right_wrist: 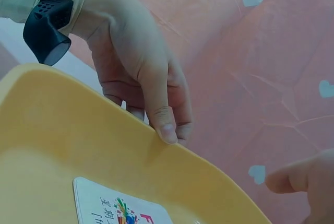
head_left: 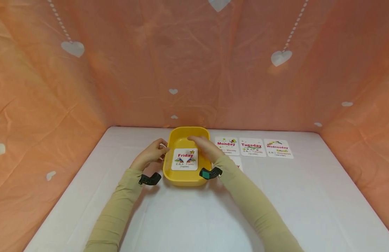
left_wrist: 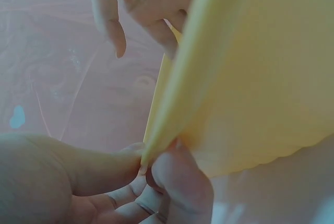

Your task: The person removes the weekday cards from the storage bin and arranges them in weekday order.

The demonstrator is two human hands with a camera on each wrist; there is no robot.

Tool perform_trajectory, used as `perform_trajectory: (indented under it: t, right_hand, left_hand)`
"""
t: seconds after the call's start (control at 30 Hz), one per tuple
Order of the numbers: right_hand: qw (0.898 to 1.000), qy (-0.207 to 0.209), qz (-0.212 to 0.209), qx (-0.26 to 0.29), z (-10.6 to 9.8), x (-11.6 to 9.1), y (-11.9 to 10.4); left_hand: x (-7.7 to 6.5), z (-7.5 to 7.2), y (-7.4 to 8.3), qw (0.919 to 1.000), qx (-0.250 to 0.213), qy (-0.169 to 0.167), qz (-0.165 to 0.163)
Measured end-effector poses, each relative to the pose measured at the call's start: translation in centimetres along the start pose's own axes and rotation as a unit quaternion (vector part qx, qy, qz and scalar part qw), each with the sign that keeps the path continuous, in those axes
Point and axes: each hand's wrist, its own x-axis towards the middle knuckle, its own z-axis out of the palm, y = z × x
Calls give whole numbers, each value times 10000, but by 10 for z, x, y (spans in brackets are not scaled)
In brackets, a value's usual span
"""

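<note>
A yellow plastic tray [head_left: 182, 177] with rounded corners stands on the table. My left hand [head_left: 150, 154] pinches its left rim between thumb and fingers, which shows closely in the left wrist view. A white card [head_left: 184, 159] printed "Friday" lies face up in the tray. My right hand [head_left: 205, 146] is over the tray's right side, its thumb extended toward the middle and its other fingers mostly hidden in the head view. In the right wrist view the right thumb [right_wrist: 289, 177] is apart from the rim, with nothing held.
To the right of the tray lie the Monday card [head_left: 227, 145], Tuesday card [head_left: 252, 147] and Wednesday card [head_left: 278, 149] in a row. Below Monday, another card [head_left: 237, 163] is partly covered by the right forearm. An orange curtain [head_left: 194, 70] with white hearts surrounds the white table [head_left: 182, 217].
</note>
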Motion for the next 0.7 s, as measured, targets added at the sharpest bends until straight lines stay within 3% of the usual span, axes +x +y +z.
perform_trajectory:
  t: [0.33, 0.5, 0.7]
  right_hand:
    - [9986, -341, -335, 218, 1, 3, 3]
    - [9971, -545, -304, 434, 3, 4, 2]
    - [9970, -424, -226, 613, 3, 7, 2]
  left_hand:
    - [1, -1, 2, 10000, -20, -51, 35]
    - [1, -2, 1, 10000, -44, -56, 33]
    - [2, -1, 0, 9999, -45, -84, 38]
